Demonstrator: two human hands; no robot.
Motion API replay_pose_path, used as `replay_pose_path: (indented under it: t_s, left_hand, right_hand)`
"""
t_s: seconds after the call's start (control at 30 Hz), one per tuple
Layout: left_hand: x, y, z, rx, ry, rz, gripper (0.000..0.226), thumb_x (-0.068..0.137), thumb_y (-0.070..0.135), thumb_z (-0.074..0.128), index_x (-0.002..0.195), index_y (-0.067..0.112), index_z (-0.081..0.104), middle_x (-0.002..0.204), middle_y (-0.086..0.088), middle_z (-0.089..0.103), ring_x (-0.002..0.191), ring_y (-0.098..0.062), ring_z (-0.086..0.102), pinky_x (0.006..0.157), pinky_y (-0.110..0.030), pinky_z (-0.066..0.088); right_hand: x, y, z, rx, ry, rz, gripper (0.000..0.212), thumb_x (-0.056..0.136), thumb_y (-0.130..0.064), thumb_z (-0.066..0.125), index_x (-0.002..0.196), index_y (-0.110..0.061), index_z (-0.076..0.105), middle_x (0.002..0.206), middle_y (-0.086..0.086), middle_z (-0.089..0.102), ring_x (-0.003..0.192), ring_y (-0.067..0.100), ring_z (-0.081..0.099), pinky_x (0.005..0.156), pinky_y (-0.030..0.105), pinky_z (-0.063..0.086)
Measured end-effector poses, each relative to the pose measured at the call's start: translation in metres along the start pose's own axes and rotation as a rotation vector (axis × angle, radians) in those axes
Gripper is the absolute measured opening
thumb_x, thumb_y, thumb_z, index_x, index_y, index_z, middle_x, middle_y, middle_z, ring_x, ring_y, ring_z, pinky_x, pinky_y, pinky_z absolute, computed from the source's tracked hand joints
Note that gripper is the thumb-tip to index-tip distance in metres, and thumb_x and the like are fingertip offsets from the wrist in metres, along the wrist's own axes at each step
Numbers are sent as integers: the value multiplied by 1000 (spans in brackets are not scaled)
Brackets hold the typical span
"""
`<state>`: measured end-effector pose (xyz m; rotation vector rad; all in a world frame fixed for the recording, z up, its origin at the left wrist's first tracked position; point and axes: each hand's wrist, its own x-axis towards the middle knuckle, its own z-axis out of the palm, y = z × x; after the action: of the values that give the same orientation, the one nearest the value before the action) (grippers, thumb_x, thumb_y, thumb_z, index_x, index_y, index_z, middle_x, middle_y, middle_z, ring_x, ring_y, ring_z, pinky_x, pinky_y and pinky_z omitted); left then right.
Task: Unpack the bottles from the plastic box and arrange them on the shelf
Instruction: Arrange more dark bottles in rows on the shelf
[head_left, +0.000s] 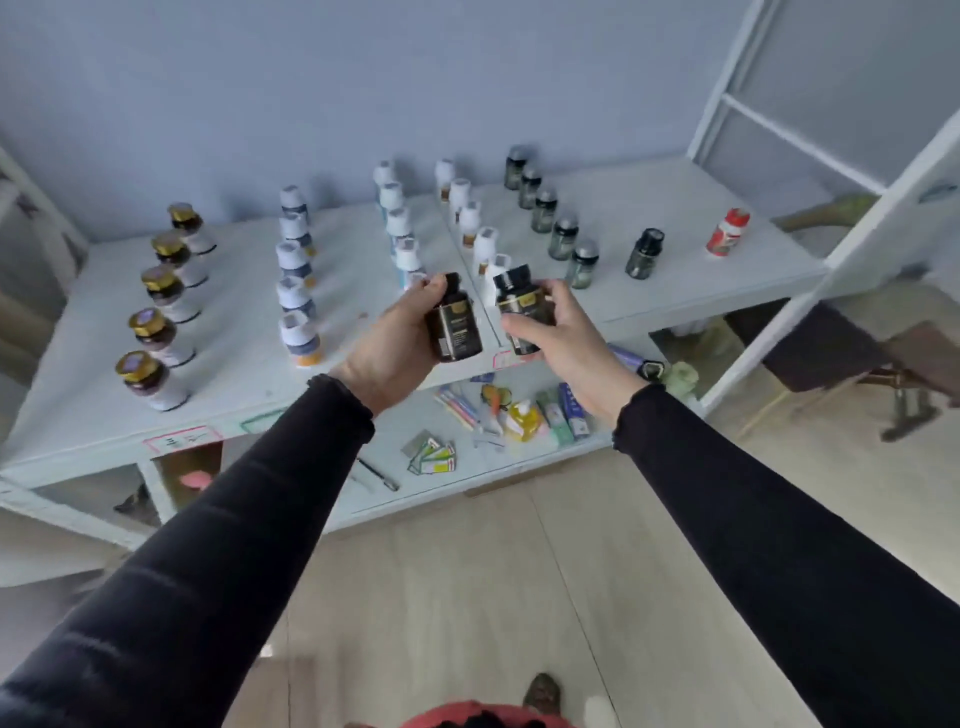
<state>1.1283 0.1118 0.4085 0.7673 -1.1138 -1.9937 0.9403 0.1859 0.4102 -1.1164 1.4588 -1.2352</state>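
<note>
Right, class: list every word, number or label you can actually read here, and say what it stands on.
None can be read.
Left-hand bottle: gold label print, too blurred.
Right-hand bottle: label too blurred.
Pink-edged tag on the shelf edge: marks too small.
Cards on the lower shelf: unreadable.

The shelf (675, 291) carries five gold-capped jars (165, 293), fifteen white bottles (296, 262), five grey-capped green bottles (563, 236), one black bottle (645, 253) and one red bottle (727, 232). Two dark bottles (453, 325) are hand-held.
</note>
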Motion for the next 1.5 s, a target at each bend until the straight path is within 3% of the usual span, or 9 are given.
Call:
replay_pose_path:
  t_s: [0.2,0.37,0.5,0.63,0.83,1.03,1.23,1.37,1.5]
  left_hand:
    - [104,-12,81,90,32,-3,13,100,26,57,103,13,59,93,-6,64,89,-21,60,84,-37,50]
    - [191,-9,117,194,-4,24,9,101,23,57,101,14,56,95,-7,63,80,-18,64,61,-30,54]
    - [270,-7,129,311,-46,46,11,97,19,64,105,13,60,94,-3,64,81,-14,64,71,-28,53]
    - [343,-8,143,525,-30,65,23,91,15,72,112,9,63,89,4,66,67,0,62,61,-13,47]
    - [432,-33,161,902,-11,87,32,80,24,82,105,15,64,100,2,70,81,-10,60,72,-22,48]
    - [472,-66,165,1028,35,27,32,79,18,81,106,12,64,100,0,70,89,-18,65,76,-30,51]
    - [480,-89,164,1107,81,-48,34,78,17,81,107,16,63,103,0,71,101,-19,67,89,-37,52]
    - [480,-90,169,1155,89,-59,37,75,16,80,105,22,60,102,3,69,102,-20,64,90,-39,52]
    - [477,-87,175,1210,81,-110,39,71,20,79,102,31,58,99,8,68,98,-20,63,90,-46,53]
  right_hand:
    - [60,4,-106,42,38,41,39,94,-30,68,128,-26,50,122,3,64,110,16,64,90,41,58]
    - [124,7,-166,75,58,51,36,99,-41,58,131,-25,51,120,-2,64,105,12,66,93,38,57]
    - [180,14,-208,28,107,38,35,100,-38,59,132,-26,51,117,-3,59,108,14,62,92,39,58]
    - [222,15,-252,-19,192,46,37,97,-37,63,131,-24,54,112,-6,62,108,14,64,95,43,57]
    - [276,27,-320,-53,324,29,41,90,-32,72,126,-22,58,118,-2,68,111,14,65,103,42,52]
    - [330,50,-356,-74,228,63,50,78,-36,77,123,-22,58,119,-2,71,112,15,67,101,40,52]
    - [381,70,-371,-87,67,91,45,83,-26,77,121,-19,54,117,2,71,106,15,67,83,27,49]
    - [408,82,-373,-126,-23,84,49,76,-31,78,117,-21,53,117,5,69,104,16,68,88,32,53]
    - [427,85,-368,-191,-86,49,47,83,-23,78,121,-15,52,118,1,64,102,13,65,85,25,49]
